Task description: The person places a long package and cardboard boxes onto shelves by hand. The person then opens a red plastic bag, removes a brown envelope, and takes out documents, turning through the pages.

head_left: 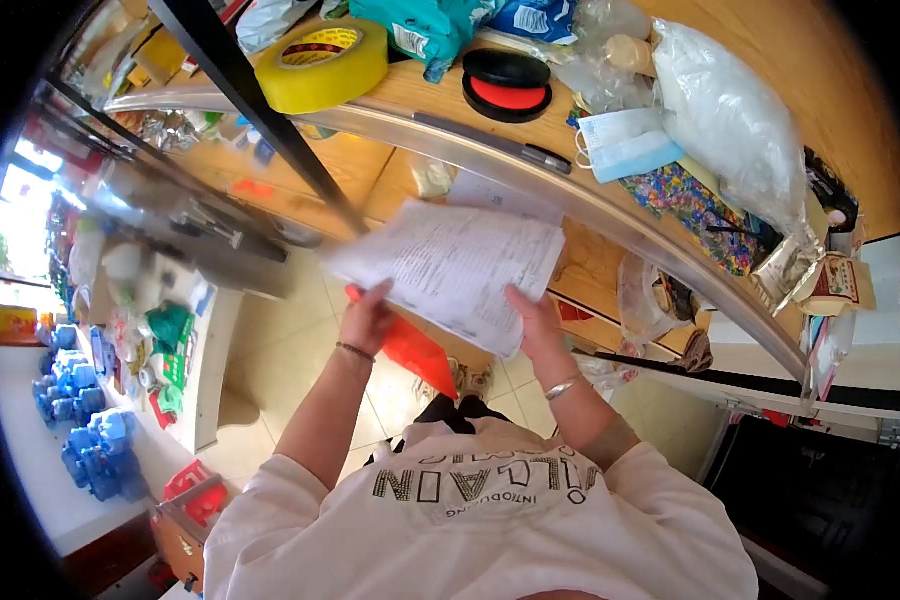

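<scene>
Between my hands, tilted over a lower wooden surface, is a small stack of printed papers (460,265). My left hand (368,322) is closed at their near left corner. A thin red bag or sheet (418,357) hangs beside and below this hand; part of it shows above the fingers, and whether they grip it too I cannot tell. At the right edge of the papers, my right hand (536,325) is closed with its thumb on top. The left end of the stack is slightly blurred.
A glass-edged upper shelf holds yellow tape (322,65), a red ink pad (508,84), a pen (546,158), a face mask (627,142) and a clear plastic bag (727,105). A dark post (270,120) rises at left. Blue water bottles (102,455) stand far left.
</scene>
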`<action>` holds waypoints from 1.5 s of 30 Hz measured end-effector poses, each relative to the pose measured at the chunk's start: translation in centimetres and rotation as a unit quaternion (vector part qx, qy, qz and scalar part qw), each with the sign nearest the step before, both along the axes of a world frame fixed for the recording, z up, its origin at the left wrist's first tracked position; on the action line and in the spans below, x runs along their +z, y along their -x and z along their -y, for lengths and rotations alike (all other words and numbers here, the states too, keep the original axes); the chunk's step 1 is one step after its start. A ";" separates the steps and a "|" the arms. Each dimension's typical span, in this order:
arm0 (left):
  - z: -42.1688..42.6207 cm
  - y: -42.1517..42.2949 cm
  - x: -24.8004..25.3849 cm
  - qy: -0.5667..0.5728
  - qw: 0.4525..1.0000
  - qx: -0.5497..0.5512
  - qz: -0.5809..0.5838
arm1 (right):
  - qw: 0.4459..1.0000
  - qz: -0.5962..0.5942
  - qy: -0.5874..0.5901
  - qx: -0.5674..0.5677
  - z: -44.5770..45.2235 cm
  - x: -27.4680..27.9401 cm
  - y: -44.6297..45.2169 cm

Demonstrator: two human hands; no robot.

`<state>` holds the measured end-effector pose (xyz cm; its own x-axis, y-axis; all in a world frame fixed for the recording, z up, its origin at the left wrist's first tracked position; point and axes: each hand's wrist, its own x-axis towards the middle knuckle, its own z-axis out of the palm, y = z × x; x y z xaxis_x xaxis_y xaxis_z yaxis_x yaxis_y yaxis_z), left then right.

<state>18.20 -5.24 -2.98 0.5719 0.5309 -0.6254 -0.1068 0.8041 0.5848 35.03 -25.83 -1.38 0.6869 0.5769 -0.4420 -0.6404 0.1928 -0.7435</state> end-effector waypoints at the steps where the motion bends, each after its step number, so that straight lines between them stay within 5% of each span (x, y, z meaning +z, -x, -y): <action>1: -0.1 0.1 -0.7 0.006 1.000 0.011 0.007 | 1.000 0.006 -0.004 -0.008 0.4 0.2 -0.9; 5: -2.2 -1.3 0.9 0.047 0.995 0.068 0.048 | 0.999 0.028 -0.004 0.027 2.6 2.5 -3.2; 10: -4.0 2.2 -0.3 -0.033 0.994 -0.043 0.099 | 0.992 0.090 0.013 0.085 4.6 5.9 -4.5; 11: -3.5 3.2 1.1 0.000 0.981 -0.048 0.187 | 0.985 0.115 0.036 0.120 5.1 6.1 -4.9; 15: -5.0 7.1 -1.2 -0.052 0.982 -0.133 0.122 | 0.925 0.227 0.153 0.264 5.5 6.6 -4.8; 17: -4.2 7.5 1.3 -0.187 0.948 -0.255 0.020 | 0.913 0.255 0.152 0.280 4.8 5.9 -4.1; 24: -0.3 7.8 4.2 -0.282 0.946 -0.150 -0.047 | 0.901 0.299 0.206 0.238 2.2 2.8 -1.6; 28: -0.2 8.4 4.4 -0.257 0.958 -0.118 -0.042 | 0.872 0.331 0.230 0.278 1.0 6.3 -0.6; 30: -0.4 8.9 4.0 -0.245 0.964 -0.098 -0.036 | 0.940 0.198 0.135 0.242 1.5 5.2 -1.1; 45: -1.8 9.0 -0.2 -0.140 0.987 0.050 -0.056 | 0.953 0.109 -0.027 0.282 -4.0 11.8 3.3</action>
